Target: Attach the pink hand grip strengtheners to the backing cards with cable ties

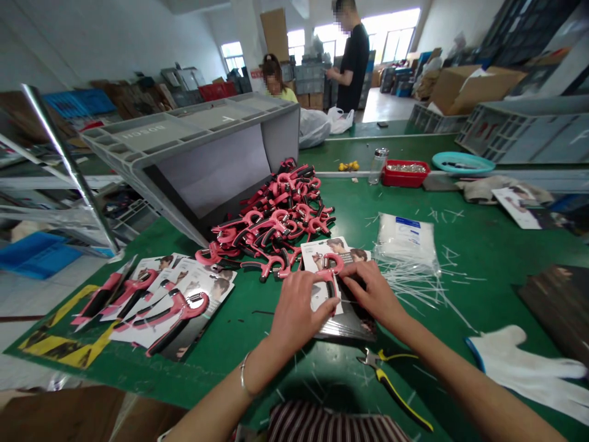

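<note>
My left hand (299, 304) is closed over a pink and black hand grip strengthener (332, 265), pressing it against a printed backing card (317, 248). My right hand (370, 285) is at the card's right side, fingertips pinched together beside the grip's spring end; what they hold is hidden. Under both hands lies a stack of cards (345, 328). A heap of hand grips (280, 215) spills from a tipped grey crate (184, 135). To the left, several carded grips (179, 307) overlap. Loose white cable ties (414, 279) lie right of my right hand.
Yellow-handled cutting pliers (391, 380) lie near the front edge. A bag of cable ties (407, 239), a white glove (524, 362) and dark cards (556, 307) are on the right. Behind stand a glass bottle (378, 166), red tray (405, 175) and blue plate (462, 162). Two people are beyond.
</note>
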Demonstrator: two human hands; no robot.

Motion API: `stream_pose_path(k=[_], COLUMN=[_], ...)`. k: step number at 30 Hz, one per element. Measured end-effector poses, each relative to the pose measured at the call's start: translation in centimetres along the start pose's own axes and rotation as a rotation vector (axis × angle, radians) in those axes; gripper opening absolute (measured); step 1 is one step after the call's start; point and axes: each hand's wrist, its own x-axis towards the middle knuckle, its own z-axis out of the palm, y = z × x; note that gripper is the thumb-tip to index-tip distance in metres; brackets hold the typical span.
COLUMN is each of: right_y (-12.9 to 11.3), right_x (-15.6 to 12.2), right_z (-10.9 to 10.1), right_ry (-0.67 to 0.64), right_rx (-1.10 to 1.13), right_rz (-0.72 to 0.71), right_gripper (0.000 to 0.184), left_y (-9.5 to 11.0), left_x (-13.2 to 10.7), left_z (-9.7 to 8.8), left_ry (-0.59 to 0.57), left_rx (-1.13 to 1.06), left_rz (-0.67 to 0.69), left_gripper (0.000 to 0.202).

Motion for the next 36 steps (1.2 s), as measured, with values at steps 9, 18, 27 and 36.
stream_pose_path(k=[9, 18, 27, 36], right_y=[-0.2, -0.7, -3.7, -4.5], right_x=[-1.4, -1.7, -0.9, 0.3], right_z=[-0.2, -0.7, 0.8, 0.3], right_ry=[-0.001, -0.062, -0.278, -0.332], right_rx=[-0.038, -0.151, -0.484, -0.190], right_rz=[0.020, -0.050, -0.182, -0.118], right_gripper=[0.015, 0.017, 0.020, 0.015], left_y=[-0.4, 0.2, -0.6, -4.6], left_x=[2.4, 1.4, -1.8, -1.9], left_z=[4.3, 1.9, 1.0, -1.8], left_ry=[-0.087, -0.131, -0.138, -0.261], left_rx=[0.181, 0.183, 0.116, -0.159], left_rz=[0.137, 0.117, -0.132, -0.158], left_gripper=[0.020, 0.042, 0.015, 0.020])
